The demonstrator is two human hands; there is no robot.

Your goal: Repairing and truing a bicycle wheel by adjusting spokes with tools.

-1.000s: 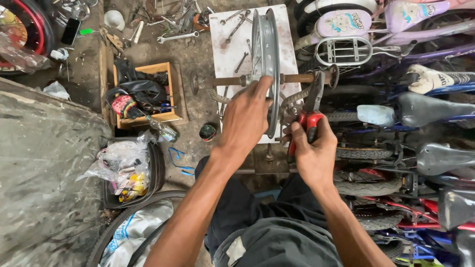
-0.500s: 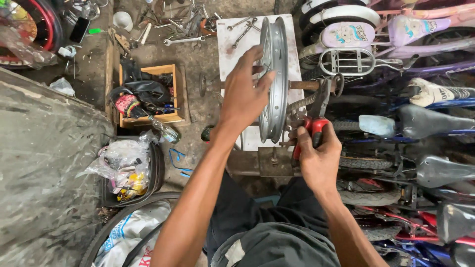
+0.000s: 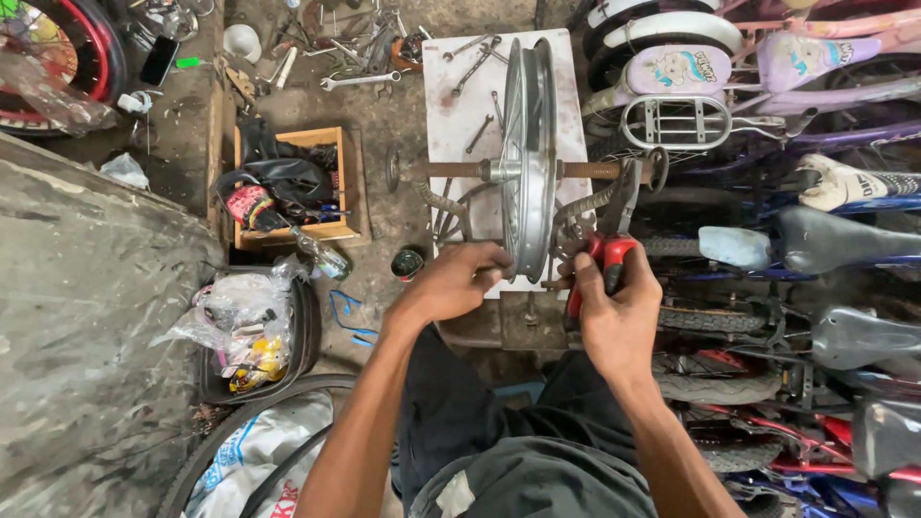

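A bare metal bicycle wheel rim (image 3: 530,144) stands on edge in a truing stand, its axle (image 3: 459,170) running left to right. My left hand (image 3: 460,280) grips the near bottom of the rim, fingers curled on its edge. My right hand (image 3: 614,307) is closed around red-handled pliers (image 3: 606,245), whose dark jaws point up beside the rim's right side. A white board (image 3: 451,96) with loose wrenches lies under the stand.
A wooden box (image 3: 338,182) of parts and a black inner tube sits left of the stand. A tyre with plastic bags (image 3: 251,326) lies nearer. Children's bicycles (image 3: 767,125) crowd the right side. Tools litter the floor at the top.
My left hand slid down from the upper part of the rim to its near bottom edge. The right hand with the pliers rose slightly. The view shifted.
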